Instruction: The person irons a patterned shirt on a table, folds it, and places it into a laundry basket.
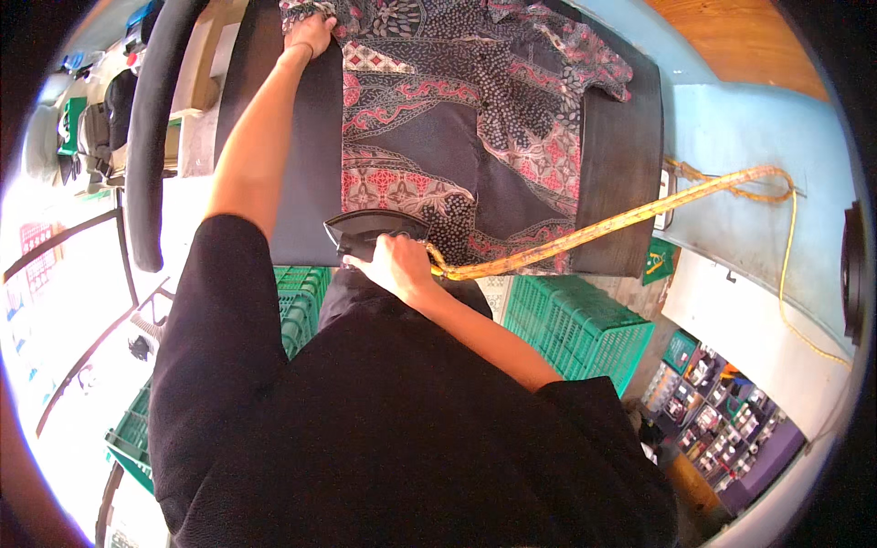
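Note:
A patterned batik shirt (418,140) in black, red and cream lies spread on a dark padded ironing table (620,185). At the table's near edge my right hand (401,264) grips a clothes iron (377,226), which rests on the lower left part of the shirt. A thick yellow wrapped cord (562,240) runs from the iron across the shirt's lower right to the blue wall. My left hand (312,34) is at the far left, its fingers closed on the shirt's sleeve (294,8). The iron's soleplate is hidden.
Green plastic crates (582,329) stand below the table's near edge, with more at the left. The blue wall (754,144) borders the right side. A black padded bar (154,151) stands left of the table. Small packed items (712,418) fill a display at lower right.

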A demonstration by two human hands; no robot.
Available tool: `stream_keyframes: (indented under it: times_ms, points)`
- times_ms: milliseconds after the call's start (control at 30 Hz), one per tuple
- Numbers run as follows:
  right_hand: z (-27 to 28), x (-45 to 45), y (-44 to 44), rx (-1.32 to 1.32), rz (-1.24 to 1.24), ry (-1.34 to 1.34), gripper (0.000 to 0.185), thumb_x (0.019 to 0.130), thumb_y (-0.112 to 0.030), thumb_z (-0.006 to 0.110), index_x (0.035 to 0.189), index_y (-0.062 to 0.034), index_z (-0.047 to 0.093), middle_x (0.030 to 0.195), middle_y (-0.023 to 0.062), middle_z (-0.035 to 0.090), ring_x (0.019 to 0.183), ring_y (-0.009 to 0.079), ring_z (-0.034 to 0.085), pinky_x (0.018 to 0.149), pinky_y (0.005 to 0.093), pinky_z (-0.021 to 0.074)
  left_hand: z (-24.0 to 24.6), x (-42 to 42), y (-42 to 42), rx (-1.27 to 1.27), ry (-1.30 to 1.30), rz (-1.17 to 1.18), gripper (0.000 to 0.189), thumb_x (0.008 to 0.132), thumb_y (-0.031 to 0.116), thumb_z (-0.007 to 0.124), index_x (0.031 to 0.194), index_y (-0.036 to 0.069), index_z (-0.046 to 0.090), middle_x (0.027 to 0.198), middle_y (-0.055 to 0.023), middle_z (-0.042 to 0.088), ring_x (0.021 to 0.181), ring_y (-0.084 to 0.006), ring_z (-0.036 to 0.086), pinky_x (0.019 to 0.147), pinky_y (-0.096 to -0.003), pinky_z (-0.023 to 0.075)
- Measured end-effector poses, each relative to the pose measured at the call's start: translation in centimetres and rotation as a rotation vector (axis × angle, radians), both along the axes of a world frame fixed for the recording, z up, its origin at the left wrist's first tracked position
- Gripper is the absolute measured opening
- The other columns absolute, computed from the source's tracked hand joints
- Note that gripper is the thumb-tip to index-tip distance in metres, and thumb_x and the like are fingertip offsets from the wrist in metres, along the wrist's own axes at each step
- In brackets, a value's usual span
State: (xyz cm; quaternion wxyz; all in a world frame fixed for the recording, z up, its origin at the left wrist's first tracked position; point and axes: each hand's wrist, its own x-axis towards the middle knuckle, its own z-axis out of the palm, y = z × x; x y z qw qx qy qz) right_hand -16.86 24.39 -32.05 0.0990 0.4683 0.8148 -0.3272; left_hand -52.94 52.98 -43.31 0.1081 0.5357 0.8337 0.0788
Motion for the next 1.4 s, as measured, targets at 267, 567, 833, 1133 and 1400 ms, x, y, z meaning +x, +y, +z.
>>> stream_keyframes:
  times_ms: [267,567,833,1133,1400]
  points:
    - [4.5,2.2,11.6,-0.022,-0.398,0.127,0.081,0.071,-0.070,0.077,0.083,0.0096,0.072,0.085,0.0331,0.070,0.084,0.0440,0.073,0.074,0.0502,0.0580,4.1,19.4,-26.5,0.770,-0.304,0.538,0.029,0.102,0.014,0.051,0.128,0.004,0.060,0.129,-0.0191,0.064,0.123,-0.0369,0.059,0.104,-0.0437,0.0453]
    - [0.0,-2.6,20.6,0.184,0.348,0.026,0.089,0.071,-0.080,0.069,0.083,0.0076,0.073,0.084,0.0257,0.073,0.082,0.0367,0.074,0.073,0.0458,0.0578,0.0,30.3,-38.1,0.268,0.125,0.313,0.056,0.103,0.029,0.045,0.157,0.018,0.036,0.165,-0.0084,0.029,0.152,-0.0365,0.022,0.122,-0.0568,0.0149]
    - [0.0,2.6,11.3,0.123,0.928,-0.015,0.089,0.073,-0.079,0.066,0.091,0.0076,0.073,0.085,0.0277,0.072,0.084,0.0413,0.073,0.076,0.0481,0.0596,-2.1,30.0,-44.4,0.616,0.006,0.753,0.050,0.104,0.021,0.045,0.151,0.005,0.042,0.157,-0.0192,0.040,0.148,-0.0369,0.031,0.122,-0.0487,0.0200]
    - [-0.5,9.8,1.7,0.217,1.057,0.130,0.067,0.076,-0.066,0.073,0.081,0.0003,0.072,0.068,0.0172,0.070,0.070,0.0329,0.074,0.066,0.0431,0.0598,-8.4,37.5,-51.6,1.079,-0.650,1.381,0.022,0.104,0.017,0.051,0.115,0.003,0.062,0.108,-0.0100,0.069,0.100,-0.0179,0.066,0.089,-0.0337,0.0520]
    - [1.7,6.6,1.4,0.019,0.301,0.077,0.070,0.079,-0.066,0.072,0.087,0.0037,0.074,0.084,0.0271,0.072,0.084,0.0418,0.073,0.075,0.0487,0.0587,-6.0,33.3,-46.8,1.023,-1.290,1.182,0.020,0.100,0.019,0.063,0.117,0.009,0.062,0.104,-0.0006,0.068,0.098,-0.0132,0.065,0.083,-0.0322,0.0531]
